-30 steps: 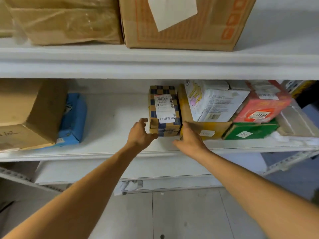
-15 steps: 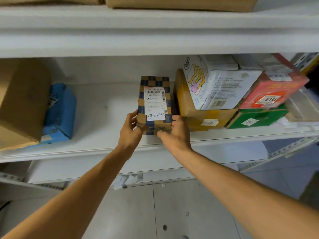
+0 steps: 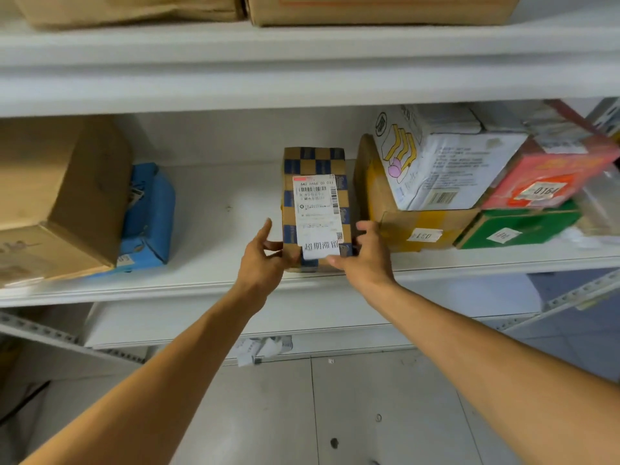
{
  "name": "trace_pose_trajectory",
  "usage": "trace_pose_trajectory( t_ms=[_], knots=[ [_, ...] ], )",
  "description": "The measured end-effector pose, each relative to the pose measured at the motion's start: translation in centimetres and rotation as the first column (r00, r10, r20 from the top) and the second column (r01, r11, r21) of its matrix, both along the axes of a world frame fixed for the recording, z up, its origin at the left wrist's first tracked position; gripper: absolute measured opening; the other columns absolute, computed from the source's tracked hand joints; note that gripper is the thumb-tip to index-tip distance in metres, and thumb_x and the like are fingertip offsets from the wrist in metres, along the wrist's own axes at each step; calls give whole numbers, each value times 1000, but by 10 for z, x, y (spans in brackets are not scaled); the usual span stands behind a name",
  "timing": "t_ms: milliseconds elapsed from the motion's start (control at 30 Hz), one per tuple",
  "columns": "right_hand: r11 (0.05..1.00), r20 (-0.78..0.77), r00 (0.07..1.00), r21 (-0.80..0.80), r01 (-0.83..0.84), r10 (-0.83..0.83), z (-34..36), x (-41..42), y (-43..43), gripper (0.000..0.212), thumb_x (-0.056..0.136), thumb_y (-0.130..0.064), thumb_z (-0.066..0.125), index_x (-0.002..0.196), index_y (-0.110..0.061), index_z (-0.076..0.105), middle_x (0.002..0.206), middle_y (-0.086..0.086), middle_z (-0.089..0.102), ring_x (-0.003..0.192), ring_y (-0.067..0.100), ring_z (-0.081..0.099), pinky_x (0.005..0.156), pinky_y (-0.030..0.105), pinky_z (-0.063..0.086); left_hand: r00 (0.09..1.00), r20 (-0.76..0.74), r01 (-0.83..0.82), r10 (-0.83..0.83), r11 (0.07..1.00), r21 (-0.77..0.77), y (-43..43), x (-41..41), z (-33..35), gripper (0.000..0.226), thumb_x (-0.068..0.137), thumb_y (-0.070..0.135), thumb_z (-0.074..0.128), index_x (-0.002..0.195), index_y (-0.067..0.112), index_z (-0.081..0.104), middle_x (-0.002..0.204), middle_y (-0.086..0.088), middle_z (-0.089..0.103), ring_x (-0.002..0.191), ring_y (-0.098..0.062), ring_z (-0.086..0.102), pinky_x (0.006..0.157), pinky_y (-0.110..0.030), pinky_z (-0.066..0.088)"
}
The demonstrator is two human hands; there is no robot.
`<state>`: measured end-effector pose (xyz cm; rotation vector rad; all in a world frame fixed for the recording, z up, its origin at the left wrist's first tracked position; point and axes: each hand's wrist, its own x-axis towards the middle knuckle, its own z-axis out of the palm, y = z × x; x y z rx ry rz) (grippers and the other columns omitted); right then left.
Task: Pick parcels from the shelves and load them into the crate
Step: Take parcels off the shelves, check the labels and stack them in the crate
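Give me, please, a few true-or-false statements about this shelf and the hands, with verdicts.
1. The left hand and right hand grip the checkered parcel from either side. True.
2. The checkered parcel lies in a crate. False: it is at the front edge of the shelf; no crate shows.
3. The white box rests on the yellow-taped box. True.
4. The blue parcel sits right of the checkered parcel. False: it sits to its left.
5. The green box lies under the red box. True.
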<state>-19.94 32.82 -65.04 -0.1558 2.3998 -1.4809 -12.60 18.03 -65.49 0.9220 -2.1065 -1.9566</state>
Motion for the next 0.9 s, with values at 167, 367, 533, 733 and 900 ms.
trace_pose_trajectory(
  t_ms=[167,367,533,733,900],
  knots=[
    [986,41,988,-74,-147,150,24,16,20,94,70,10,78,148,-23,36,140,4,52,128,22,50,100,41,49,998,13,57,-57,998,-3,11,27,25,67,90,-9,58,147,21,39,107,-5,62,82,-9,67,65,-13,54],
    [973,13,977,-93,-211,213,60,33,43,99,66,14,79,147,-26,37,131,0,53,106,13,56,66,13,49,995,-54,81,-82,997,-15,25,53,61,65,84,-14,61,140,16,51,120,5,67,115,-20,62,87,-29,52],
    [978,-9,979,-39,-204,204,82,52,66,114,64,17,78,153,-27,21,125,-6,53,101,11,60,68,15,55,987,-104,116,-125,989,-87,49,70,84,67,77,-18,63,136,14,55,122,3,67,111,-16,62,79,-23,55],
    [984,-63,982,13,-178,179,99,66,86,121,60,15,81,154,-25,17,138,10,50,123,28,52,97,39,51,987,-106,114,-119,992,-54,66,80,92,62,72,-21,69,126,4,51,122,-15,65,103,-27,65,70,-32,61],
    [991,-91,987,9,-135,135,92,74,112,114,59,17,81,151,-27,28,108,-14,44,105,14,49,63,15,49,980,-107,167,-169,986,-27,84,79,82,84,77,-23,64,147,13,34,135,-14,57,113,-30,63,72,-38,61]
  ],
)
